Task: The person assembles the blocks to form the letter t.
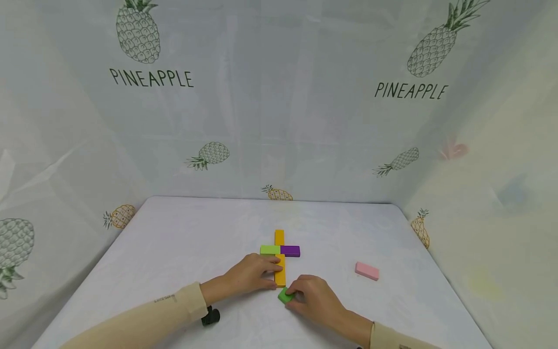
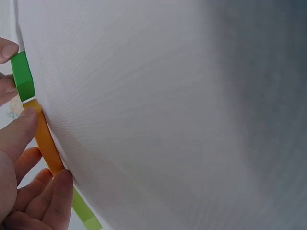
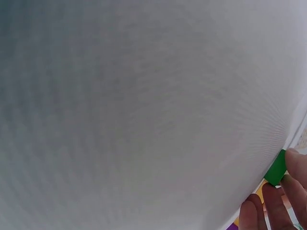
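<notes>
My left hand holds the near yellow block lengthwise, with the thumb by its near end and the fingers further up. In the left wrist view, thumb and fingertips rest along the side of this block. My right hand pinches a green block between thumb and fingers, close to the yellow block's near end and turned at an angle to it. Beyond the left fingers, a light green block and a purple block lie end to end crosswise. Another yellow block points away behind them.
A pink block lies apart on the right side of the white-covered table. Pineapple-printed cloth rises behind the table and along both sides. A black wrist device shows beneath the left sleeve.
</notes>
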Available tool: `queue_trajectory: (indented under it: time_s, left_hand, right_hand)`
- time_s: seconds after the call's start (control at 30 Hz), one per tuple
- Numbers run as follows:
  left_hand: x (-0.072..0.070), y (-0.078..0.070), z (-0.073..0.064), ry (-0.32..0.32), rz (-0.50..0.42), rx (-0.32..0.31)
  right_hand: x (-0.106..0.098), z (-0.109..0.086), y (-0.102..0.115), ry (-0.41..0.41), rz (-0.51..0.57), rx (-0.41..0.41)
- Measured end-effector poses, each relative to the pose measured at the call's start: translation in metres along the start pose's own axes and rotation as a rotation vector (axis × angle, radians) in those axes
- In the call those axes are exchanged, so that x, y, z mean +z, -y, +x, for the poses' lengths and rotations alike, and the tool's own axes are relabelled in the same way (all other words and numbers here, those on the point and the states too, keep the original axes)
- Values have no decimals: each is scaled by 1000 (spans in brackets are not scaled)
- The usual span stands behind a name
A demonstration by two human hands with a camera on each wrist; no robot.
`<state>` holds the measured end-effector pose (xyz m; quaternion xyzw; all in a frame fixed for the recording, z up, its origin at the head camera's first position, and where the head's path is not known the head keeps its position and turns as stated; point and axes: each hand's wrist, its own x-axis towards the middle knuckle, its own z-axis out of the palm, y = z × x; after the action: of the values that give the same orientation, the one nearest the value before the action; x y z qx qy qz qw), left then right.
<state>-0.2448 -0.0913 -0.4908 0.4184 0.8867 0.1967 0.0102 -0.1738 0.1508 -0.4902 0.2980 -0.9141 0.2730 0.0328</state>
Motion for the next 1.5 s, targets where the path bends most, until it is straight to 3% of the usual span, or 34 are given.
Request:
queue_trajectory:
  time_s: [1.5]
  left_hand:
    - [1,1,-1,-19,5,20]
  right_hand:
    - [3,4,1,-11,-16,30]
